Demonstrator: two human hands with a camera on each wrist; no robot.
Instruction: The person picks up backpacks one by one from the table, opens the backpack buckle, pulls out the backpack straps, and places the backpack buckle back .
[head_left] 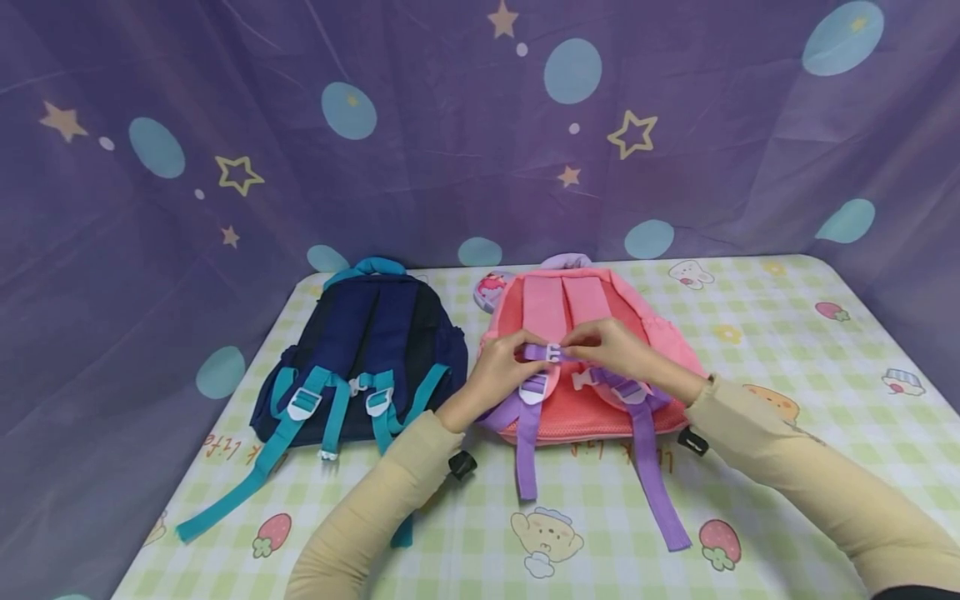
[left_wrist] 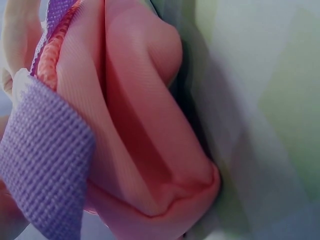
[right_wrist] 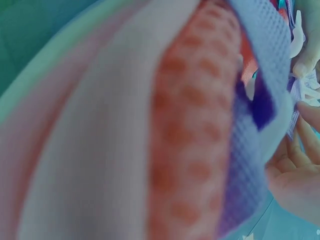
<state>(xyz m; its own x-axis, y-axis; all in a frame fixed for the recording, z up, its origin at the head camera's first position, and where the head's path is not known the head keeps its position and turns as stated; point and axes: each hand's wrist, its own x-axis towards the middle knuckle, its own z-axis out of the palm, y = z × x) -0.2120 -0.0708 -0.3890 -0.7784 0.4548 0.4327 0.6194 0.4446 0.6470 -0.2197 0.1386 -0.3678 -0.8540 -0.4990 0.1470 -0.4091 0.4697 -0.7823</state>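
Observation:
A pink backpack (head_left: 592,421) lies with its shoulder straps facing up. Over its middle, both hands hold a short purple strap with a white buckle (head_left: 553,352) on it. My left hand (head_left: 495,367) pinches the purple strap (head_left: 535,352) left of the buckle, while my right hand (head_left: 613,347) pinches it close on the right. Just below, a loose white buckle piece (head_left: 582,380) sticks out from the right shoulder strap. The left wrist view shows the pack's pink side (left_wrist: 145,100); orange mesh (right_wrist: 192,125) fills much of the right wrist view.
A navy backpack (head_left: 360,333) with teal straps (head_left: 255,477) lies at the left. Two purple webbing tails (head_left: 527,458) hang toward the front over the checkered tablecloth (head_left: 630,533). A round patterned item (head_left: 491,288) sits by the pink pack's upper left. A purple curtain (head_left: 450,125) stands behind.

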